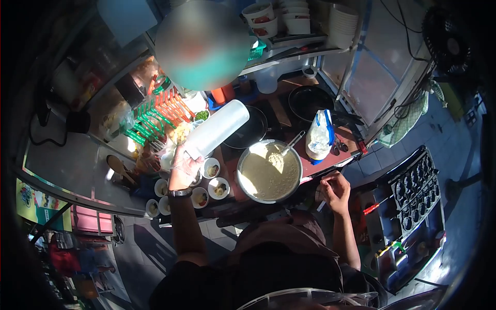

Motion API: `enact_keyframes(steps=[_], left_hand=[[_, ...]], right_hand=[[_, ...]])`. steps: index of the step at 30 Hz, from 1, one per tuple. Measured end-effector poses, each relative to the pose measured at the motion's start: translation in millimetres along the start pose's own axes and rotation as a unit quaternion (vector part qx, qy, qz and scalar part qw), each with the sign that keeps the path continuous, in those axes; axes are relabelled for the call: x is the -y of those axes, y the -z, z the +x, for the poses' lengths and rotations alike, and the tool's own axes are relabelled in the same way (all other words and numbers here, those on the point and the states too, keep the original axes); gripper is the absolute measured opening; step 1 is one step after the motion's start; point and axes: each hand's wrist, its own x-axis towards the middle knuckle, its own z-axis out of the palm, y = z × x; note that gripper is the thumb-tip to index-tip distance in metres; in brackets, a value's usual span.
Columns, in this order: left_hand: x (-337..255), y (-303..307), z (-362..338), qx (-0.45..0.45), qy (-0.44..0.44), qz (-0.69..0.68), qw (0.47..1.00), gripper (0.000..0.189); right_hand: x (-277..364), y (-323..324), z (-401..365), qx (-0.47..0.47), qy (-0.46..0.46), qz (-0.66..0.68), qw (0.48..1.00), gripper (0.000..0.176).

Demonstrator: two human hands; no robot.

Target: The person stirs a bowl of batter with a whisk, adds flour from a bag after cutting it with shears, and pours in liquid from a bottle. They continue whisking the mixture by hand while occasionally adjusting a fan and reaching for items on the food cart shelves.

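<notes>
My left hand [183, 168], apparently in a thin clear plastic glove, is closed on the near end of a whitish translucent squeeze bottle [222, 126]. The bottle lies tilted in the air, its far end toward the pans. Below and around this hand stand several small white cups [219, 188] with bits of food in them. A large metal pot [243, 188] of pale batter sits to the right, with a ladle [292, 143] resting in it. My right hand [336, 192] hangs by the counter's front edge, fingers curled in, with nothing visible in them.
Two dark frying pans [250, 129] sit behind the pot. A bag of white powder [320, 137] stands right of it. Green and orange racks [155, 119] are at the left. A person [206, 46] is across the counter. A moulded griddle [416, 188] stands at the right.
</notes>
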Motion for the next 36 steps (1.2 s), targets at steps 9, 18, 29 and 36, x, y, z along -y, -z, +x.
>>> enact_keyframes(steps=[9, 18, 29, 36], left_hand=[[33.3, -114.1, 121.0, 0.036, 0.169, -0.009, 0.985, 0.035], [114.9, -173.6, 244.4, -0.070, 0.118, 0.274, 0.952, 0.042], [144.6, -221.6, 274.8, -0.010, 0.130, 0.248, 0.960, 0.046], [139.2, -251.1, 225.6, -0.071, 0.002, 0.384, 0.921, 0.073]], right_hand=[[-10.6, 81.4, -21.9, -0.064, -0.006, 0.003, 0.998, 0.009], [-12.5, 125.6, -23.6, -0.063, -0.013, 0.004, 0.998, 0.010], [-8.2, 135.3, 23.9, -0.006, 0.002, -0.018, 1.000, 0.009], [-13.6, 104.6, 70.8, 0.000, -0.038, -0.051, 0.998, 0.022]])
